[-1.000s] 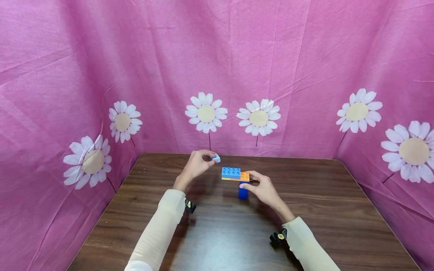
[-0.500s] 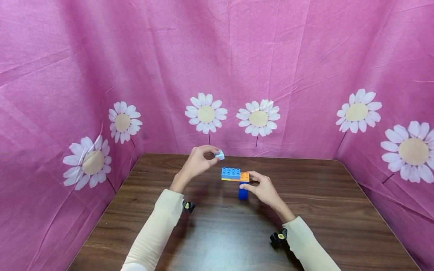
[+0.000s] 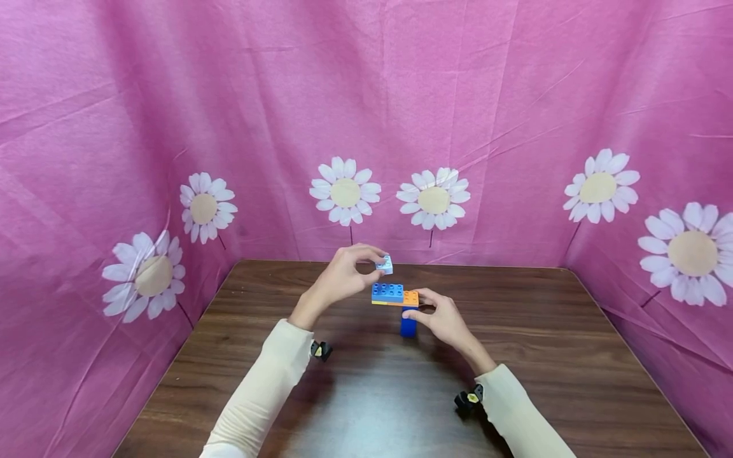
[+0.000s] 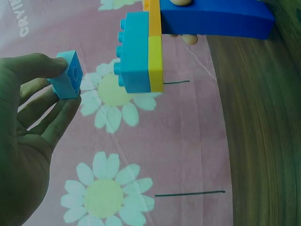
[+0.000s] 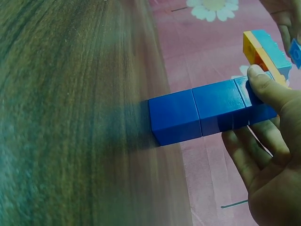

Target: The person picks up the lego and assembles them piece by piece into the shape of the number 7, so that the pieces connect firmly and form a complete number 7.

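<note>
Between thumb and fingers, my left hand (image 3: 342, 275) pinches a small light blue building block (image 3: 385, 264), held in the air above the longer blue block. A column of dark blue blocks (image 5: 197, 110) stands upright on the table, and my right hand (image 3: 443, 318) grips it near its top. Across the column's top sits a thin orange piece (image 3: 411, 298), with a thin yellow piece (image 4: 155, 63) beside it reaching out to the left. On these lies the longer blue block (image 4: 135, 52), studs up, overhanging the column on the left.
The brown wooden table (image 3: 355, 407) runs back to a pink cloth (image 3: 263, 140) printed with white daisies, which hangs around the back and sides. A black wrist device (image 3: 321, 350) sits on the left wrist, another (image 3: 468, 401) on the right.
My left hand has moved to the right with the light blue block, bringing it over the longer blue block. The right hand keeps its grip on the column.
</note>
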Available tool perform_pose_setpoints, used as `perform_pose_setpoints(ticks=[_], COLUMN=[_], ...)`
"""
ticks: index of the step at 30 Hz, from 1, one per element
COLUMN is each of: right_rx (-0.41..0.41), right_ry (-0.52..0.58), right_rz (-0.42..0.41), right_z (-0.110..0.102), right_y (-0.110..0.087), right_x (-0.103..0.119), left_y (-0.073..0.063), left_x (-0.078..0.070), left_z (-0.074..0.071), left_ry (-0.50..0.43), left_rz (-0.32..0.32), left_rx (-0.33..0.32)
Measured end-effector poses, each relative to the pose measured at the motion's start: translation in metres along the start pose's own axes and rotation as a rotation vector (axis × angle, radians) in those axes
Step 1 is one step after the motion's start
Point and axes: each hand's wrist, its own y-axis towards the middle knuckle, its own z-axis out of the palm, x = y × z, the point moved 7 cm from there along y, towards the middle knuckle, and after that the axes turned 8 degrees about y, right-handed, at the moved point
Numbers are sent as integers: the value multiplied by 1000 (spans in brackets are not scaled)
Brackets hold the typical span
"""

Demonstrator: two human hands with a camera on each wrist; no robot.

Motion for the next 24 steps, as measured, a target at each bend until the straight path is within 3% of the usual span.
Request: perform_pose_setpoints(ticks=[12,19,24], right_rx=[-2,20,28], right_ry=[-14,-7,28], right_rz=[-20,-50,-65], right_z=[0,10,16], right_y=[1,1,2], right_x=[1,6,9], left_y=[4,5,4], left_x=[-24,-30,-29], left_z=[11,26,32], left_ry=[20,20,19], left_rz=[80,127,124], left_rx=[50,94,114])
